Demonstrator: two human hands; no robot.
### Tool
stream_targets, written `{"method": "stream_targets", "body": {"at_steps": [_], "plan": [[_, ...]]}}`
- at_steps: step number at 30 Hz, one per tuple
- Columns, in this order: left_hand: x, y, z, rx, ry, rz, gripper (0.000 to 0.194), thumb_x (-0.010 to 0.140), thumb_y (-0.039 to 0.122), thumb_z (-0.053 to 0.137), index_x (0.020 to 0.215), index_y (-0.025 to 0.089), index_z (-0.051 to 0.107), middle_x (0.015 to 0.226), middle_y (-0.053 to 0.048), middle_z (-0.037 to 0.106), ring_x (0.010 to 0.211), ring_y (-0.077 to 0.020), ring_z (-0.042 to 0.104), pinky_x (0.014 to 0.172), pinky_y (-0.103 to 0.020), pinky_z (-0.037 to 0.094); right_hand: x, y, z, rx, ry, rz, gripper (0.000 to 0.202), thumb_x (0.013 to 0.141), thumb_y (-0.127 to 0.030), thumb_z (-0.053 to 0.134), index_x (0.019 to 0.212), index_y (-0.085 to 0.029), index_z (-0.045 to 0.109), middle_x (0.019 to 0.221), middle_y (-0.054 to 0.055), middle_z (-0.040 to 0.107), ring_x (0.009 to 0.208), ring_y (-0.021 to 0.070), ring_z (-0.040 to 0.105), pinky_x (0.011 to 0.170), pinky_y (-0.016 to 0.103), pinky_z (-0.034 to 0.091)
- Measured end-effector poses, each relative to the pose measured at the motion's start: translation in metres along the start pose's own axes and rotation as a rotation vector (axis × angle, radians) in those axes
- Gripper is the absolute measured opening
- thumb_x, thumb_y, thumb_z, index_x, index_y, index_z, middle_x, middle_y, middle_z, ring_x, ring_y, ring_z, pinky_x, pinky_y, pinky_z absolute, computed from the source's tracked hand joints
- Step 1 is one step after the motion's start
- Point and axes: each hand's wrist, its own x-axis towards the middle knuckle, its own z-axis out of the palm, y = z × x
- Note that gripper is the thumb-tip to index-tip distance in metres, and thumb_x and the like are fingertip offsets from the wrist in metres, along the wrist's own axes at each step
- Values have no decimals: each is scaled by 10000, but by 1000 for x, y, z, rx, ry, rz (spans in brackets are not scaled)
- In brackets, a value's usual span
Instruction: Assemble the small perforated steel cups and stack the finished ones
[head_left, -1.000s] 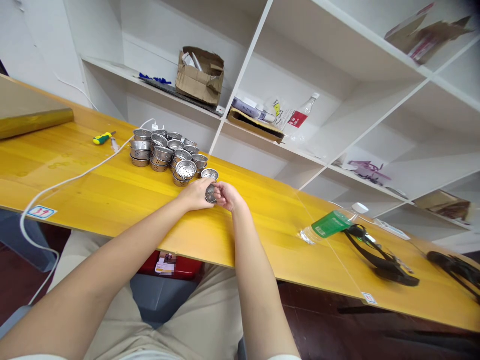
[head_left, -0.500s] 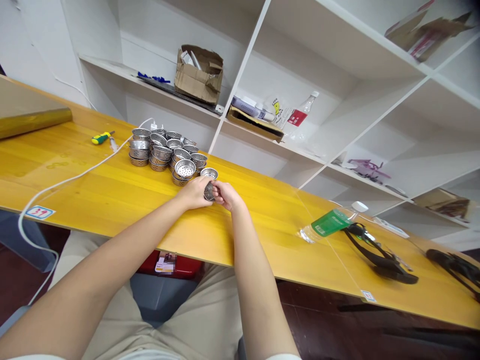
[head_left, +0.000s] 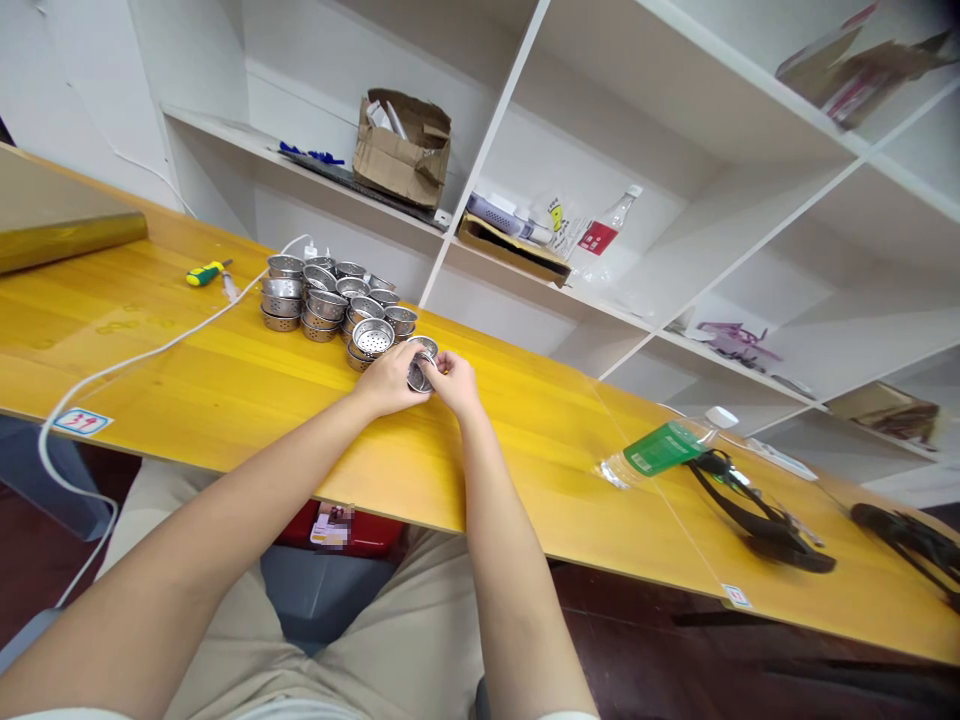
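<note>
Between my hands is a small perforated metal cup [head_left: 420, 374], tilted so that its open side faces me. My left hand [head_left: 391, 382] is closed around its left side. The fingers of my right hand [head_left: 455, 382] are pinched at its right rim, with the thumb reaching toward the inside. Just behind it another metal cup [head_left: 427, 344] shows partly over my fingers. To the left, several similar perforated cups [head_left: 373, 337] stand in stacks on the yellow table [head_left: 525, 450]. My fingertips behind the held cup are hidden.
A white cable [head_left: 161, 350] crosses the table's left side, near a yellow-green screwdriver [head_left: 205, 274]. On the right lie a green-labelled bottle [head_left: 664, 447] and a black strap-like headset [head_left: 757, 520]. White shelves [head_left: 592, 300] with a cardboard box [head_left: 403, 150] rise behind.
The held cup has turned from showing its perforated outside to showing its open side. My right hand has shifted slightly up, its thumb now at the rim. The stacks stay as they were.
</note>
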Motion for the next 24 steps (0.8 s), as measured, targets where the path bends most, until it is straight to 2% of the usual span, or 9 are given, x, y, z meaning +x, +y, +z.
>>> {"method": "stream_targets", "body": {"at_steps": [6, 18, 24], "plan": [[0, 0, -2, -25, -11, 50, 640, 743, 294, 771, 1316, 171, 513, 1292, -136, 638, 1199, -302, 639, 1053, -436, 527, 1, 2, 2, 107, -50, 46, 302, 759, -476, 707, 733, -220, 550, 525, -76, 479, 501, 112, 445, 518, 243, 336], [-1, 5, -6, -39, -66, 63, 667, 778, 315, 733, 1376, 155, 485, 1367, -161, 603, 1264, -308, 609, 1104, -447, 497, 5, 13, 5, 218, -70, 105, 349, 731, -501, 756, 755, -217, 554, 530, -73, 489, 493, 101, 431, 488, 221, 336], [-1, 8, -9, -51, -110, 52, 706, 772, 286, 716, 1418, 174, 456, 1418, -156, 572, 1320, -309, 576, 1144, -449, 467, 2, 4, 1, 289, -76, 193, 361, 704, -479, 796, 744, -214, 553, 537, -72, 489, 480, 86, 387, 449, 208, 299]]}}
